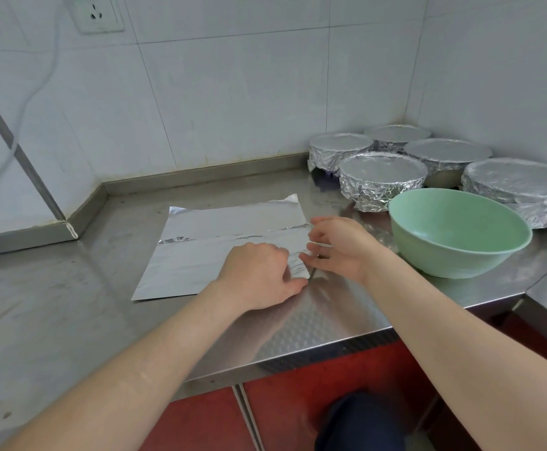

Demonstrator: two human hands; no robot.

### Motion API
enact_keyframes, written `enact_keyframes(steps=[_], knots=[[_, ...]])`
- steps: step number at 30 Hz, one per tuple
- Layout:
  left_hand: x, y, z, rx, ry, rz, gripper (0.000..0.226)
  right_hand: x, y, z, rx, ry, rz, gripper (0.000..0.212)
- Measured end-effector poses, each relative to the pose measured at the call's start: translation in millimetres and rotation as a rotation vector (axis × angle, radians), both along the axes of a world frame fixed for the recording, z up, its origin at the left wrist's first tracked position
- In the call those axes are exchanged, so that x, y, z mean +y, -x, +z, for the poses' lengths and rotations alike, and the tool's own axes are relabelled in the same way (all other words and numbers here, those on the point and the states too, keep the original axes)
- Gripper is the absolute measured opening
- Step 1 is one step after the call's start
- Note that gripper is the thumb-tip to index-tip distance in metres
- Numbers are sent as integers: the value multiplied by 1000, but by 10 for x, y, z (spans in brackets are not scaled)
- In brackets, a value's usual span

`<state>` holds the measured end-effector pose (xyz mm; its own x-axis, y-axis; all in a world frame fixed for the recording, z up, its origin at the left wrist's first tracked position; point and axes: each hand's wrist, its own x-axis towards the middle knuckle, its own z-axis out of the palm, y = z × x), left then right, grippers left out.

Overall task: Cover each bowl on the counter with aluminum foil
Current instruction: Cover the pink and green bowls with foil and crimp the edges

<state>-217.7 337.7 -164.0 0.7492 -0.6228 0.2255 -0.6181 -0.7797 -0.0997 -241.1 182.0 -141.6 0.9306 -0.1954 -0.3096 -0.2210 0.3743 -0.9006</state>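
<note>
Head cam: foil sheet [207, 252] lies flat on the steel worktop [70, 304], with the bare green bowl [444, 258] near its right edge. Left hand [256, 271] sits on the sheet's near right corner, its fingers curled, pinching the crinkled foil. Right hand [340, 245] has its fingers loosely spread at the right edge, but it's too blurry to tell if they hold it. Five foil-wrapped bowls [383, 180] sit behind.

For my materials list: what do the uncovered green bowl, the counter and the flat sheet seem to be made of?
The green bowl: probably plastic or melamine; even pastel colour, soft matte sheen. The counter: most likely stainless steel, brushed, with blurred reflections and an embossed patch near the front edge. The flat sheet: aluminium foil, thin, silvery, creased.
</note>
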Motion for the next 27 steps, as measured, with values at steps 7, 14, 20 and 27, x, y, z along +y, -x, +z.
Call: enact_keyframes(steps=[7, 14, 20, 27], knots=[[-393, 41, -75, 78, 246, 133, 29, -82, 5, -41, -13, -130, -99, 30], [-302, -124, 210, 273, 971, 223, 14, -74, 227, -34, -116, 225, 159, 66], [-324, 99, 724, 248, 1329, 25, 15, 349, 216, 80, -227, 439, 288, 82], [-577, 475, 1202, 412, 1421, -299, 9, 78, 270, 317, -449, 746, -264, 35]])
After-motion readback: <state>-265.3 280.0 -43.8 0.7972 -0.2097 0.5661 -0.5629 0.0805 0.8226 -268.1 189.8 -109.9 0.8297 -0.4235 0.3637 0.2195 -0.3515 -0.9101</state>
